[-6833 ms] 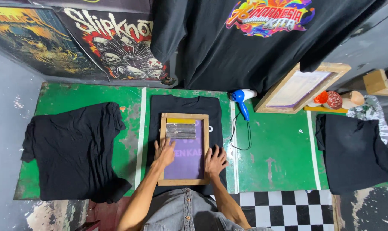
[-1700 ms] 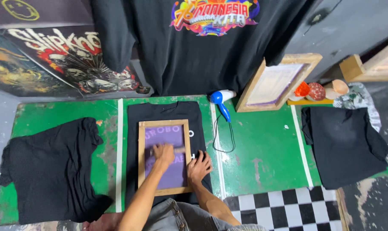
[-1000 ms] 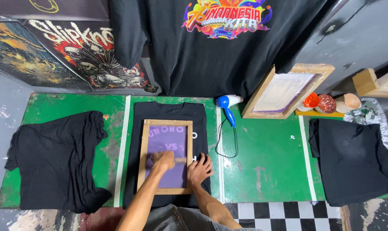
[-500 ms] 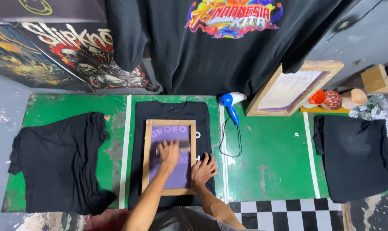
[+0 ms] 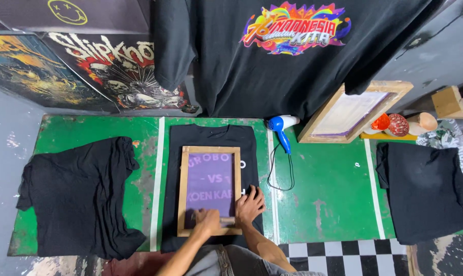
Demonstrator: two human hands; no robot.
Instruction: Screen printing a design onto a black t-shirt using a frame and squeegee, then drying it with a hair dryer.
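left hand slid from mid-screen to near frame edge; lettering now uncovered

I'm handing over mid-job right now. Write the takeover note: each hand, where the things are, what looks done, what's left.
Left hand: on the near end of the purple mesh, gripping what looks like a squeegee; mostly hidden, so not certain.
Right hand: flat on the near right rail of the wooden screen frame, bracing it.
The frame lies on a black T-shirt spread on the green table.
Crumpled black shirt at left, another black shirt at right, blue hair dryer beside the frame.
Done: shirt laid out, screen placed.
Left: frame not yet lifted; print underneath cannot be seen.
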